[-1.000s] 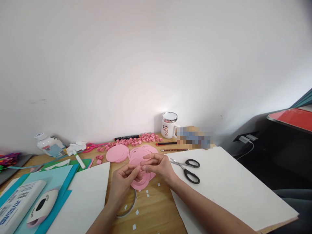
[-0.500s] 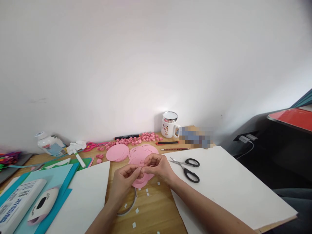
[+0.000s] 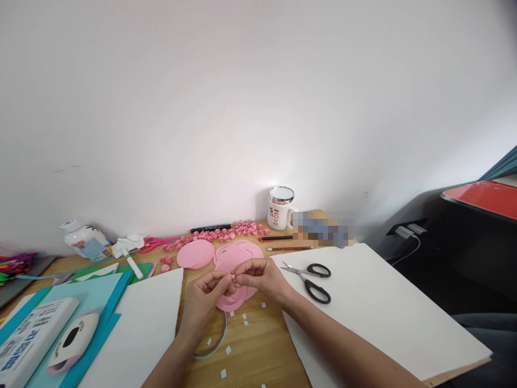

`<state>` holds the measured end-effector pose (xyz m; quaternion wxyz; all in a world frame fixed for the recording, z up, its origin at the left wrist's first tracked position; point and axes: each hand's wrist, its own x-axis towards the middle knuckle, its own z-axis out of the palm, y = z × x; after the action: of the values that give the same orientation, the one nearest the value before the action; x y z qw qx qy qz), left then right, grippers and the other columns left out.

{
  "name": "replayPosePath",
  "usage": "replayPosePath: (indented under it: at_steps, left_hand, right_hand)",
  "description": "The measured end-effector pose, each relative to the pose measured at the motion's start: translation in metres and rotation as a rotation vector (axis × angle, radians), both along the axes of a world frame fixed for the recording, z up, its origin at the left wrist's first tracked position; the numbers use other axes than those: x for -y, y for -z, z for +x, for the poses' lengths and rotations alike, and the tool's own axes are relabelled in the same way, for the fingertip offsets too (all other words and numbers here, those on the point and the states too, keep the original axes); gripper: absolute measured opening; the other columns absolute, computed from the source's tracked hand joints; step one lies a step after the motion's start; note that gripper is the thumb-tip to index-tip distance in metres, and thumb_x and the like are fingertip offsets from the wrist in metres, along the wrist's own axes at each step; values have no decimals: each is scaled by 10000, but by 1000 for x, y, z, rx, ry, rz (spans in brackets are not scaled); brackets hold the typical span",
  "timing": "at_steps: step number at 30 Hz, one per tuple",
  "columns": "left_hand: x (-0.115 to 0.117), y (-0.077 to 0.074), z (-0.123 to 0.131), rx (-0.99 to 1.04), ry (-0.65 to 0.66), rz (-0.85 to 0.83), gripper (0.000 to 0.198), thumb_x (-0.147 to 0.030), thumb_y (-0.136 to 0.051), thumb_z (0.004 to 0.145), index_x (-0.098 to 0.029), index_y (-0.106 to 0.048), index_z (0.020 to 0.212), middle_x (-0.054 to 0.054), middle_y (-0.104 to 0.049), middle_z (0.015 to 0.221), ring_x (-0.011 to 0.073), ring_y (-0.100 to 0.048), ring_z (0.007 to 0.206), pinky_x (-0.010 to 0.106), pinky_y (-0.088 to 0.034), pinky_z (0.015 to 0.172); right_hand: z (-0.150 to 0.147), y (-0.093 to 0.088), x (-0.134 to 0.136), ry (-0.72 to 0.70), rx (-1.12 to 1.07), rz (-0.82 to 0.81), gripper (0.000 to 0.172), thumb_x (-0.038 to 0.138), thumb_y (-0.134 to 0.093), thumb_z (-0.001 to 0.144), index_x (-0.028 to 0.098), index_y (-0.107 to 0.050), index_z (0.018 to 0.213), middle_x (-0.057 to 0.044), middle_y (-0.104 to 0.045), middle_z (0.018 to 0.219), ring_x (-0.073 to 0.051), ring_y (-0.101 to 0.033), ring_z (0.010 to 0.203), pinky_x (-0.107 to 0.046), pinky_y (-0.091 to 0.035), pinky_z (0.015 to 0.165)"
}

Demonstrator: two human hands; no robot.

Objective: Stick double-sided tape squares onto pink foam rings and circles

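Brown, mostly open nearby on wooden table (image 3: 262, 345) between edges of white sheets (image 3: 371, 307); pinching tiny pink piece (image 3: 233, 278) in left hand (image 3: 205, 293) and right hand (image 3: 262, 277).

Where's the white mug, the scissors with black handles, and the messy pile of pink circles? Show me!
White mug (image 3: 278, 214): head view, on its front side.
Scissors (image 3: 299, 271): head view, where the blades cross.
Messy pile of pink circles (image 3: 231, 255): head view, on its far part.

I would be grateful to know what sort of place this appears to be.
Probably a papercraft workspace on a wooden desk against a white wall, judging by the black-handled scissors, flat pink paper circles and heap of small pink curled pieces.
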<state>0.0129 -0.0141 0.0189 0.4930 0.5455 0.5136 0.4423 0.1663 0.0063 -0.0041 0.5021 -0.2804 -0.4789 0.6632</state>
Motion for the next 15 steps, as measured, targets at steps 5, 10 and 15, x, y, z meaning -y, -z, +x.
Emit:
replayPosePath:
  at_steps: [5,10,15]
  left_hand:
    - [0,-1,1,-29,-21,-14,215,-342,-646,652,-133,-646,703,35,-655,585,140,-588,556,221,-471,547]
    - [1,-4,2,-39,-21,-25,247,-375,-643,643,-128,-637,656,44,-650,567,158,-596,554,244,-486,539]
    - [3,-4,3,-48,38,-21,232,-358,-617,677,-128,-637,661,41,-648,595,144,-582,572,232,-470,550]
  right_hand:
    - [0,3,0,66,11,-32,263,270,-746,542,149,-660,760,-55,-694,783,-156,-638,653,-299,-510,663]
    - [1,7,-1,92,32,-77,296,269,-761,513,136,-651,754,-60,-694,738,-159,-638,622,-280,-509,613]
    - [0,9,-1,108,30,-65,266,244,-770,499,141,-636,705,-24,-674,653,-121,-610,562,-227,-478,550]
